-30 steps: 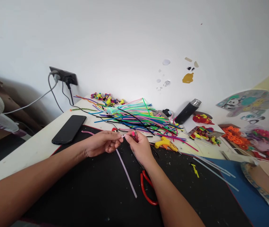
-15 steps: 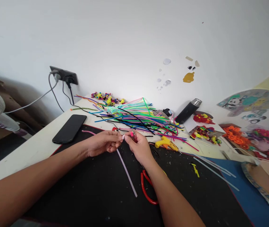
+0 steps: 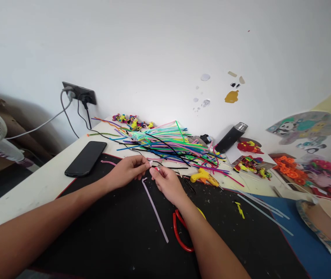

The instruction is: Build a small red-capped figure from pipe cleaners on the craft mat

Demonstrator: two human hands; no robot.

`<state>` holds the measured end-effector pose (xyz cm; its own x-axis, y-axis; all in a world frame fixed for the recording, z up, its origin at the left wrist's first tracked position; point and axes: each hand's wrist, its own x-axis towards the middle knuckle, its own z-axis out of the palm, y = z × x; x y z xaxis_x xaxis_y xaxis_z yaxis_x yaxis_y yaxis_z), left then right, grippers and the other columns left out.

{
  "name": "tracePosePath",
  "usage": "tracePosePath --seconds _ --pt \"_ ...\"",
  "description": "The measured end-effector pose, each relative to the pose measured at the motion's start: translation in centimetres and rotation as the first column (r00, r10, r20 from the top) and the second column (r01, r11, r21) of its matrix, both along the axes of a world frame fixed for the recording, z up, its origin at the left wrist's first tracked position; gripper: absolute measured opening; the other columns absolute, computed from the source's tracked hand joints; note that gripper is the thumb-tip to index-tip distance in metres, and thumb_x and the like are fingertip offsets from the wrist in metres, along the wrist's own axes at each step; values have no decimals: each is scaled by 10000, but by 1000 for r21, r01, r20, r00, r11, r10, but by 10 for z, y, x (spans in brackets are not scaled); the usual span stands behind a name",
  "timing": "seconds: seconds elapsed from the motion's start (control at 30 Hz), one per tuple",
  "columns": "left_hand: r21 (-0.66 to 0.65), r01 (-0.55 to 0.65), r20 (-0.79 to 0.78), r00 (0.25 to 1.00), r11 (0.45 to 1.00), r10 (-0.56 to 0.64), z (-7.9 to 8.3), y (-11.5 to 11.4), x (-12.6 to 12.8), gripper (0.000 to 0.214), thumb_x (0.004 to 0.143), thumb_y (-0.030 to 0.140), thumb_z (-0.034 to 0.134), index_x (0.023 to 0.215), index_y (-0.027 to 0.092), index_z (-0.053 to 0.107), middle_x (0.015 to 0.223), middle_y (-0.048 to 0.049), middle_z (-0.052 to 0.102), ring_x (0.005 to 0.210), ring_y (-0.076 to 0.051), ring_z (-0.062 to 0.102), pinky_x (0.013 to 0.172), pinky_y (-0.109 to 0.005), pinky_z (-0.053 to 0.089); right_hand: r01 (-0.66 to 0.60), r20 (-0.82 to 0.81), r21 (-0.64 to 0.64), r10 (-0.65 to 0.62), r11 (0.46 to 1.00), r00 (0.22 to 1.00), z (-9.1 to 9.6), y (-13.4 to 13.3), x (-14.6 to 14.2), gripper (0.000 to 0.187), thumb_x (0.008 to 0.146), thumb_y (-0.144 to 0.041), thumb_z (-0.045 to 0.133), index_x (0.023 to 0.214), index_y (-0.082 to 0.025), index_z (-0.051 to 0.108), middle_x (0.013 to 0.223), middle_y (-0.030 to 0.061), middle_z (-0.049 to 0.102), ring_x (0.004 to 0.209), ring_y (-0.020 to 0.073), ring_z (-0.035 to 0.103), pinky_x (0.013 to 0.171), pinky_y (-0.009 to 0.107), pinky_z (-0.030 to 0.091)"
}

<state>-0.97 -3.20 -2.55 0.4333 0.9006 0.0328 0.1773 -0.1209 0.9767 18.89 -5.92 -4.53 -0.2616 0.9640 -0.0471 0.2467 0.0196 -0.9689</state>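
My left hand is closed, thumb and fingertips pinching a small white piece. Right against it, my right hand is closed round a small red and silvery object, mostly hidden by the fingers. The two hands' fingertips almost meet above the black mat. Below them lies a lilac pipe cleaner with its upper end bent. Red-handled pliers or scissors rest partly under my right forearm.
A heap of coloured pipe cleaners lies behind the hands. A yellow glue gun is to the right, with a black flask beyond. A phone lies at left. Pale glue sticks and a round basket are at right.
My left hand has turned, its fingers now curled further over the white piece. My right hand has shifted slightly left and down, bringing the red object nearer to it.
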Motion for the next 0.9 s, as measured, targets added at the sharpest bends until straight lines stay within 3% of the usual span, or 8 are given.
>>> tracePosePath --seconds 0.23,0.47,0.9 --pt "13 18 6 1000 1000 -18 -2 0 0 433 908 607 646 878 175 628 659 48 561 567 -115 508 543 -237 386 -25 71 50 22 998 997 -2 -3 -2 515 959 -680 522 727 -224 472 573 -60 371 530 119 341 523 271 243" --pt "4 29 17 999 1000 -29 1 -3 2 420 915 596 640 848 183 621 628 54 545 551 -113 493 542 -240 370 -12 268 180 -37 984 963 8 -6 -6 438 963 -494 529 650 -212 409 600 -58 378 572 113 330 545 281 219" --pt "10 41 9 999 999 -41 7 -7 4 440 895 617 641 806 189 597 599 52 539 541 -116 475 546 -243 366 -6 292 137 -35 991 956 5 -6 -11 355 923 -378 523 627 -207 427 578 -60 385 559 114 342 541 290 209"
